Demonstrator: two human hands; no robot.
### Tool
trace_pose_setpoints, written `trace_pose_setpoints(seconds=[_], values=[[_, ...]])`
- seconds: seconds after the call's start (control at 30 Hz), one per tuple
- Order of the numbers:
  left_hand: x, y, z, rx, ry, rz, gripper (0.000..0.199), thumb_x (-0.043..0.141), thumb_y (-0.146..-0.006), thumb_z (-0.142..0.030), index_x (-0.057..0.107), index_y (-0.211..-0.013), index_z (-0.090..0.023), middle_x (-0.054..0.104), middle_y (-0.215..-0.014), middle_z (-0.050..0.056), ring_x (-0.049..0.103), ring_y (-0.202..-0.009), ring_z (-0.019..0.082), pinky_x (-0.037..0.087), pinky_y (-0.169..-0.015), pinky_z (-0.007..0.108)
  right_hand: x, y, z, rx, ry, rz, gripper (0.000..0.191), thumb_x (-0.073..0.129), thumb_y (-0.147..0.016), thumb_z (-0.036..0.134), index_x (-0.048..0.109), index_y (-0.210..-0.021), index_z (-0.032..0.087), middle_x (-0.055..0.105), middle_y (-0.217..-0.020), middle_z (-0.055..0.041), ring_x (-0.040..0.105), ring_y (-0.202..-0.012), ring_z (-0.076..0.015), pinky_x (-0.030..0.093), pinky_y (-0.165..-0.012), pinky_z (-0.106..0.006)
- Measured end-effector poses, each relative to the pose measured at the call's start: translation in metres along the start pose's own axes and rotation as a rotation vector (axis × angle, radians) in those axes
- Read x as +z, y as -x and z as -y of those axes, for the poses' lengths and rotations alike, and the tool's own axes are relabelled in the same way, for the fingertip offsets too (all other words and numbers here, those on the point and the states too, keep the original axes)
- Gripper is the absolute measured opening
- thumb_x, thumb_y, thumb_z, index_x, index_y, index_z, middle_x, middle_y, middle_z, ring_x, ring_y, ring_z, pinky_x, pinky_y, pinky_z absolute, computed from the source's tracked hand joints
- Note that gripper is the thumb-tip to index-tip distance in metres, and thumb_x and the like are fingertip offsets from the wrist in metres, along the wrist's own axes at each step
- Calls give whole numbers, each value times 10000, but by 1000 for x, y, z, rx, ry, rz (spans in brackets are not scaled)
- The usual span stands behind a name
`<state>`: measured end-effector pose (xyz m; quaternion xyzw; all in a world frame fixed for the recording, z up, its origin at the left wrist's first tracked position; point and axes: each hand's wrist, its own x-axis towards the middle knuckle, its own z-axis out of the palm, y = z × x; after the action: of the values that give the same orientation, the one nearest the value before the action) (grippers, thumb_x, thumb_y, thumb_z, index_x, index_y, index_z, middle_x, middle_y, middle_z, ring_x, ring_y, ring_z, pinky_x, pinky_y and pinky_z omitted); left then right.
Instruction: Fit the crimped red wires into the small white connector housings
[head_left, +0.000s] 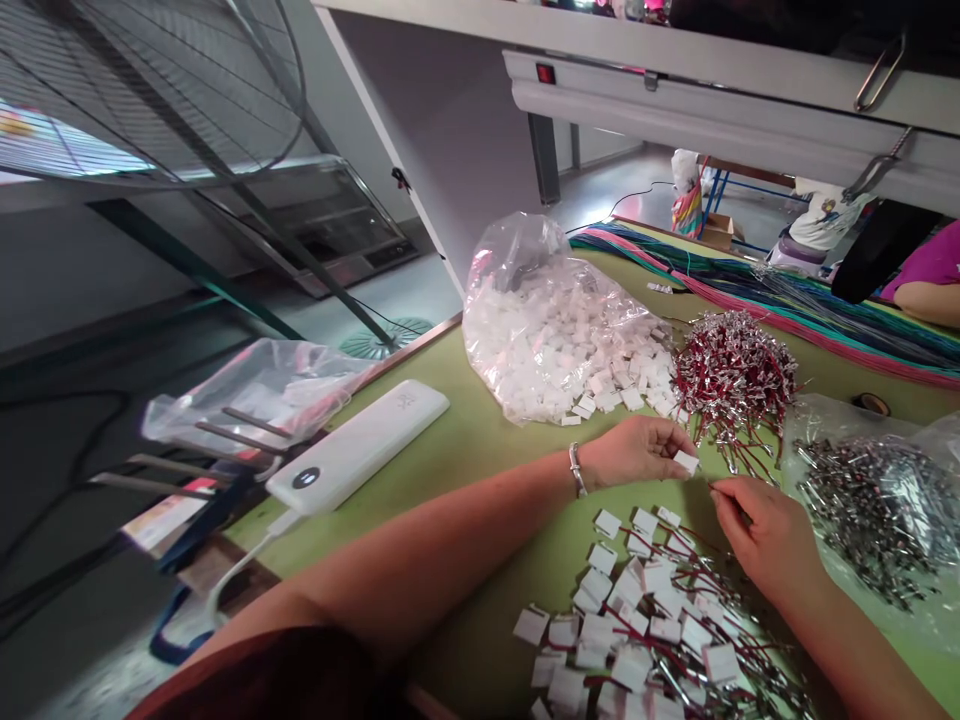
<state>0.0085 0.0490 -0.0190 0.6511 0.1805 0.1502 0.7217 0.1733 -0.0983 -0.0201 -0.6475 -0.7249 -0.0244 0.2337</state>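
A small white plastic connector housing (pixel 685 462) is pinched between the thumb and fingers of my left hand (pixel 637 450). Just to its right, my right hand (pixel 769 530) is closed in a pinch, its fingertips close to the housing but apart from it. What those fingertips hold is too small to make out. Below both hands lies a spread of white connectors with dark red wires (pixel 630 610). Above them is a heap of short red wires with silvery metal ends (pixel 735 370).
A clear bag (pixel 525 300) spills white housings onto the green table (pixel 442 560). Another bag (pixel 885 510) of small metal parts lies right. A white power bank (pixel 360 445) with a cable sits left. Long coloured wires (pixel 795 310) run along the back. A fan (pixel 150 90) stands left.
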Motion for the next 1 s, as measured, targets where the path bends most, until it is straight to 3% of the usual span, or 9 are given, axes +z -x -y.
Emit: trace_pose_setpoints(seconds=[0.3,0.53,0.67,0.73,0.8,0.9,0.97,1.0], values=[[-2,1,4,-34,-72,59,267,797,-625,-253,681,-844,-155,553,-563,-55,470,-514,53,367,-480,191,-2,0,5,-27,118,-61,228,425,-911,224,597,-764,201,620,-628,-10,551,-564,-136,341,-560,-254],[14,2,8,-129,6,19,241,796,-634,-205,640,-805,-139,584,-551,-60,517,-491,49,414,-488,188,6,1,9,6,105,12,265,382,-930,234,564,-740,200,589,-580,-7,524,-514,-141,287,-521,-263],[16,2,13,-196,77,82,271,793,-652,-241,622,-832,-134,619,-573,-43,550,-492,66,448,-499,210,12,2,5,22,4,10,246,381,-932,258,566,-778,206,600,-579,-1,554,-521,-150,321,-522,-260],[16,2,11,-192,3,98,255,772,-682,-240,627,-862,-132,622,-600,-33,555,-518,75,458,-522,222,14,2,1,32,-25,25,246,389,-932,279,569,-778,212,607,-580,2,560,-517,-151,330,-514,-260],[13,2,3,-114,-231,88,236,754,-705,-250,646,-883,-139,633,-673,-11,574,-597,96,470,-573,238,16,2,-4,51,-43,41,246,407,-930,305,567,-765,217,614,-583,6,564,-514,-150,340,-507,-260],[-1,2,-14,72,-740,-95,366,763,-698,-371,659,-978,-160,648,-914,46,592,-813,163,485,-706,285,17,1,-9,74,-48,51,234,437,-925,314,577,-765,218,641,-654,-2,583,-569,-150,378,-543,-260],[-16,2,-21,88,-1033,-411,458,669,-778,-488,630,-1076,-142,614,-1049,100,569,-936,222,477,-802,355,17,1,-6,63,-61,92,209,450,-921,291,598,-795,216,654,-727,-14,598,-634,-153,407,-594,-263],[-23,1,-21,59,-1155,-507,430,592,-844,-486,630,-1071,-123,603,-1057,122,555,-970,240,467,-835,376,16,1,-3,46,-77,132,203,450,-923,279,608,-813,214,654,-751,-18,601,-661,-155,416,-616,-264]])
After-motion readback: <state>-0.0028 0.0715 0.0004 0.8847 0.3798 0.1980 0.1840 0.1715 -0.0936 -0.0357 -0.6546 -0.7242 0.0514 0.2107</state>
